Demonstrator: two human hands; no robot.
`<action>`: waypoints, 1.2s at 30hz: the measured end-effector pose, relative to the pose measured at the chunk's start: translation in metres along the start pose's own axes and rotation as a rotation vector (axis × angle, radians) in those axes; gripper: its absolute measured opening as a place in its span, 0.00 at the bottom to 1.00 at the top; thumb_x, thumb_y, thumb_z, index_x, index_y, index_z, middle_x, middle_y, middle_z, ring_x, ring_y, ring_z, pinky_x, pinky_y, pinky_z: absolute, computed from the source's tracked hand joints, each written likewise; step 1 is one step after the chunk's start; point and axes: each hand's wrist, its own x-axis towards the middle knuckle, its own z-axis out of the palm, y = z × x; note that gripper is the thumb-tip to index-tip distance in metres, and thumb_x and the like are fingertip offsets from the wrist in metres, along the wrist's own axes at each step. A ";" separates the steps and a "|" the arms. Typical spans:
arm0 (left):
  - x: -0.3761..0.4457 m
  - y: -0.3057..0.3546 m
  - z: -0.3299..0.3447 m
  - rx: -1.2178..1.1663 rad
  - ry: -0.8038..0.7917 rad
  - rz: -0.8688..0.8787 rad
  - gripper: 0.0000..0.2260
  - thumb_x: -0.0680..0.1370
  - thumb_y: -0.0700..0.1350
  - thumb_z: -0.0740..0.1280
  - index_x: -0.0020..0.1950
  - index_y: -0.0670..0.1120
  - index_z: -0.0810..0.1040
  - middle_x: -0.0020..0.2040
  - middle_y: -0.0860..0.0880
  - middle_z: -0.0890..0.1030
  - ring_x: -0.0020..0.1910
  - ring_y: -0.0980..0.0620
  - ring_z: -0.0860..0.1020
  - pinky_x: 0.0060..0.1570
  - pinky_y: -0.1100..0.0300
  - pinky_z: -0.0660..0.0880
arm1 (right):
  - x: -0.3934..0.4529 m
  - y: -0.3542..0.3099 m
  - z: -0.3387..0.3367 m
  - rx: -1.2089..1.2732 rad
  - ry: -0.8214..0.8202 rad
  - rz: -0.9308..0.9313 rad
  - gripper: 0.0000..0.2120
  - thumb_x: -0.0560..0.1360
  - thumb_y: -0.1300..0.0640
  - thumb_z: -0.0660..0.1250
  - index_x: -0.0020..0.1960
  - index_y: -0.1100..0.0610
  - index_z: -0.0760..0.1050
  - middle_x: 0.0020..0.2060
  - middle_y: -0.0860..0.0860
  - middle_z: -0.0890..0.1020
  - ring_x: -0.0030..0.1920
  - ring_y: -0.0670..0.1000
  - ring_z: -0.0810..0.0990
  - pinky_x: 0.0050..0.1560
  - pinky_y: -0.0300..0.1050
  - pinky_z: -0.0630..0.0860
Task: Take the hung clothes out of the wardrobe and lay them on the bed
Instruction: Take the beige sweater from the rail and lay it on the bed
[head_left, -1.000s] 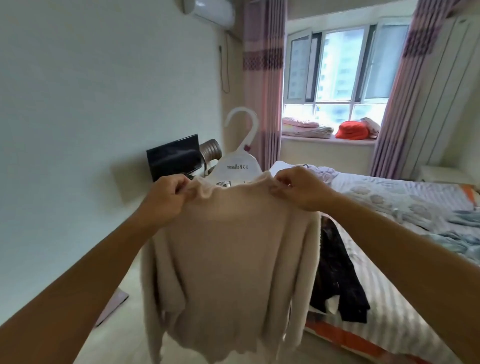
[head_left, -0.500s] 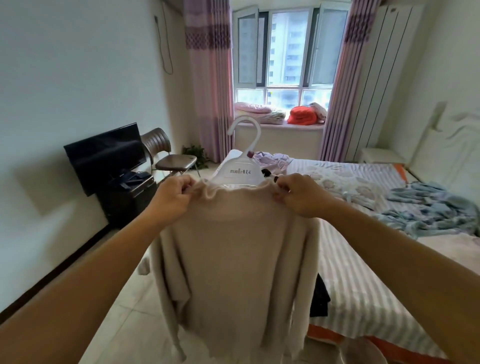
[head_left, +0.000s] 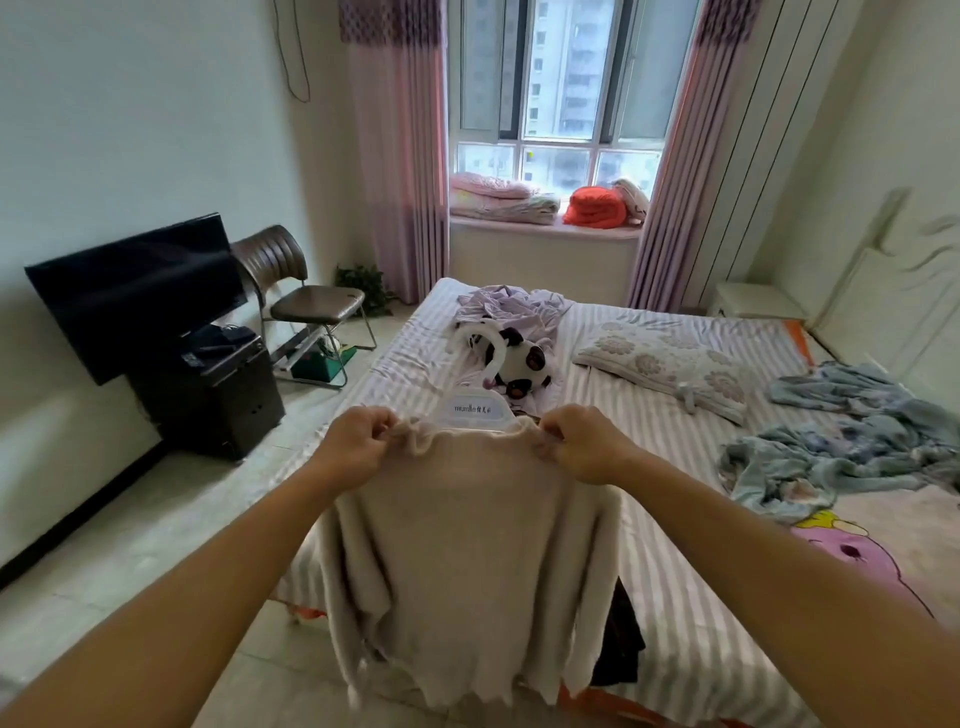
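A cream sweater (head_left: 467, 545) on a white hanger (head_left: 475, 410) fills the frame's centre, over a lilac-and-white striped bed (head_left: 675, 597), with pink curtains (head_left: 400, 156) at upper centre.

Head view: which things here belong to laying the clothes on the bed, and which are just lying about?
Job:
- beige sweater, pinched at the shoulders by left hand and right hand
- white hanger inside it
- bed

Lying about:
- panda toy
- pillow
- blue blanket
- chair
- TV
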 end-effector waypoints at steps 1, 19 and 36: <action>0.014 -0.008 0.006 0.004 -0.010 -0.012 0.09 0.78 0.49 0.69 0.43 0.45 0.82 0.36 0.47 0.80 0.37 0.50 0.76 0.38 0.57 0.71 | 0.013 0.007 0.005 0.001 -0.006 0.012 0.15 0.76 0.55 0.67 0.33 0.55 0.69 0.33 0.48 0.75 0.36 0.50 0.73 0.37 0.47 0.69; 0.297 -0.112 0.091 0.094 -0.125 -0.087 0.05 0.75 0.46 0.70 0.39 0.50 0.83 0.36 0.51 0.81 0.39 0.50 0.79 0.42 0.52 0.76 | 0.268 0.104 0.052 -0.003 -0.039 0.259 0.13 0.78 0.53 0.66 0.35 0.47 0.72 0.36 0.46 0.77 0.36 0.44 0.74 0.33 0.39 0.67; 0.459 -0.159 0.215 0.196 -0.111 -0.281 0.13 0.75 0.37 0.62 0.40 0.54 0.78 0.43 0.49 0.82 0.44 0.47 0.79 0.39 0.57 0.69 | 0.445 0.237 0.135 0.150 -0.008 0.384 0.09 0.76 0.63 0.63 0.41 0.59 0.80 0.36 0.52 0.77 0.38 0.51 0.75 0.32 0.41 0.63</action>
